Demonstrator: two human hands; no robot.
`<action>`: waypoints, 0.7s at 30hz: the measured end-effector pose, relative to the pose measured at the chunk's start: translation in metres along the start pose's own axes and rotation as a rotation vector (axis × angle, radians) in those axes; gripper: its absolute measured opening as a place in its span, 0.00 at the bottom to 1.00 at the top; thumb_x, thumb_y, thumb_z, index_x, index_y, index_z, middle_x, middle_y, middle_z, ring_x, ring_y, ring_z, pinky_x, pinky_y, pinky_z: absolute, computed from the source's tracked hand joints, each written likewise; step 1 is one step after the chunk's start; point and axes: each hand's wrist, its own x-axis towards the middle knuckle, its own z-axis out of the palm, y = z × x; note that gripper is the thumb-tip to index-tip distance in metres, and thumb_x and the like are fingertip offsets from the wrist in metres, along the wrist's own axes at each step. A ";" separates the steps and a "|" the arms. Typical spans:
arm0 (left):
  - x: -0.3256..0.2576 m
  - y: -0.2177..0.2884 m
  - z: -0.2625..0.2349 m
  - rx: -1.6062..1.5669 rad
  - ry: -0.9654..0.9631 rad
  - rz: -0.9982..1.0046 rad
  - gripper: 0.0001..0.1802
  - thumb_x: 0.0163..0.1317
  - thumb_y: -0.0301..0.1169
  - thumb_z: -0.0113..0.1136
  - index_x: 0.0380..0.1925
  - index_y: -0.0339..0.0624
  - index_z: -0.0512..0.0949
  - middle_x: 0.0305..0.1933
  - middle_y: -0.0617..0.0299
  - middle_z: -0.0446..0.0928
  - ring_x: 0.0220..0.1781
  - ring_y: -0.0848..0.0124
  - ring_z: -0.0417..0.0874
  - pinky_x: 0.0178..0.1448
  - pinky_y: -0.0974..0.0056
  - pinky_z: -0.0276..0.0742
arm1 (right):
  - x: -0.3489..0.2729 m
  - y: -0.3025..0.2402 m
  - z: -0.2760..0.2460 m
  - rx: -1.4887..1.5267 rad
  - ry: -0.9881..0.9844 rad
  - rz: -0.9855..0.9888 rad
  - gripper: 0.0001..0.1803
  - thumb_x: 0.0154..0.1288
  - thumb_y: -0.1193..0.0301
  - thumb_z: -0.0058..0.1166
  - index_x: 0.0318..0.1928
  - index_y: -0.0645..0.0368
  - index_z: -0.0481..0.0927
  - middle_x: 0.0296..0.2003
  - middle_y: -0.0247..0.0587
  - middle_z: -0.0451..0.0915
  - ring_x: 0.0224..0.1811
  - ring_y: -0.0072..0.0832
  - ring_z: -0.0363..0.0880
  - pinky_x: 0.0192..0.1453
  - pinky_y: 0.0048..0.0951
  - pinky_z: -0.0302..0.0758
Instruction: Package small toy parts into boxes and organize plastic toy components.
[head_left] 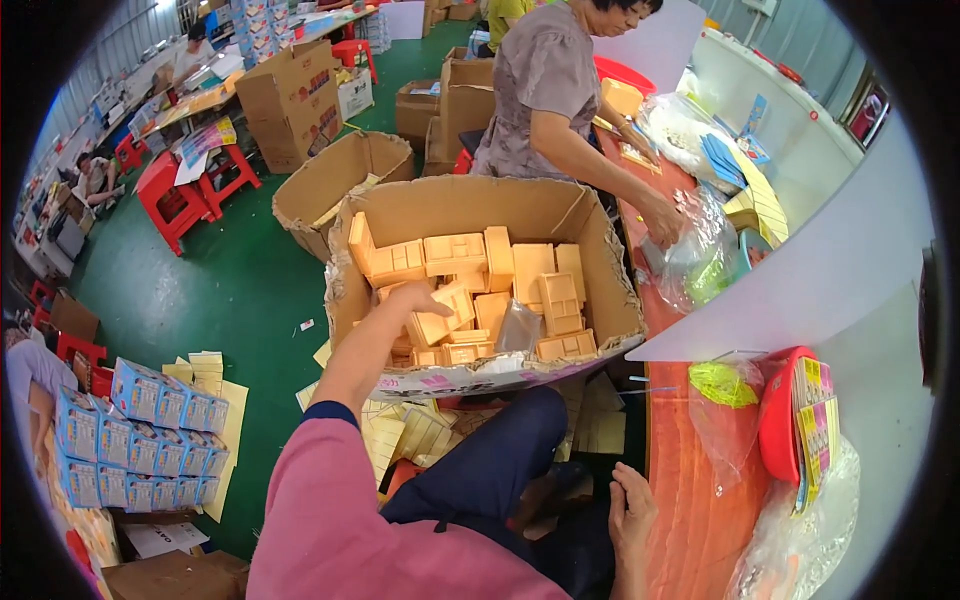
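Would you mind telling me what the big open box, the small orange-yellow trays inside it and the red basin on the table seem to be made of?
Big open box: corrugated cardboard, matte brown, with torn, fraying rims. Small trays: probably folded card or thin moulded plastic, flat orange-yellow; the look leaves it open. The left hand reaches among them. Red basin: likely plastic, smooth and slightly glossy.

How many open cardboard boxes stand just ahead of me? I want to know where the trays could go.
2: the big open box my left hand reaches into, full of yellow trays, and an open box behind it. More boxes farther off may be hidden.
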 end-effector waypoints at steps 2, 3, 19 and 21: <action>-0.041 0.055 -0.061 0.032 -0.121 -0.142 0.43 0.39 0.63 0.65 0.48 0.41 0.77 0.47 0.46 0.78 0.52 0.54 0.78 0.54 0.59 0.72 | -0.012 0.000 -0.004 0.026 0.005 0.047 0.09 0.58 0.82 0.54 0.41 0.65 0.79 0.43 0.51 0.80 0.47 0.43 0.79 0.53 0.34 0.74; -0.057 0.064 -0.071 -0.176 0.114 0.067 0.42 0.39 0.63 0.66 0.44 0.38 0.78 0.43 0.48 0.79 0.44 0.54 0.80 0.49 0.58 0.74 | -0.013 -0.001 -0.006 0.023 0.014 0.067 0.09 0.58 0.82 0.54 0.41 0.65 0.79 0.43 0.51 0.80 0.47 0.43 0.79 0.53 0.34 0.74; -0.267 0.330 0.019 -1.383 -0.325 0.395 0.28 0.59 0.45 0.63 0.48 0.33 0.70 0.44 0.60 0.75 0.43 0.77 0.75 0.49 0.71 0.72 | -0.004 -0.031 -0.006 1.113 0.231 0.474 0.28 0.67 0.60 0.51 0.60 0.63 0.63 0.53 0.40 0.72 0.55 0.25 0.70 0.57 0.28 0.69; -0.276 0.338 0.032 -1.492 -0.491 0.359 0.23 0.64 0.43 0.57 0.49 0.34 0.70 0.44 0.63 0.75 0.43 0.79 0.75 0.49 0.72 0.72 | -0.023 -0.018 -0.014 1.124 0.303 0.518 0.29 0.67 0.58 0.52 0.60 0.64 0.65 0.52 0.40 0.73 0.53 0.24 0.72 0.57 0.27 0.69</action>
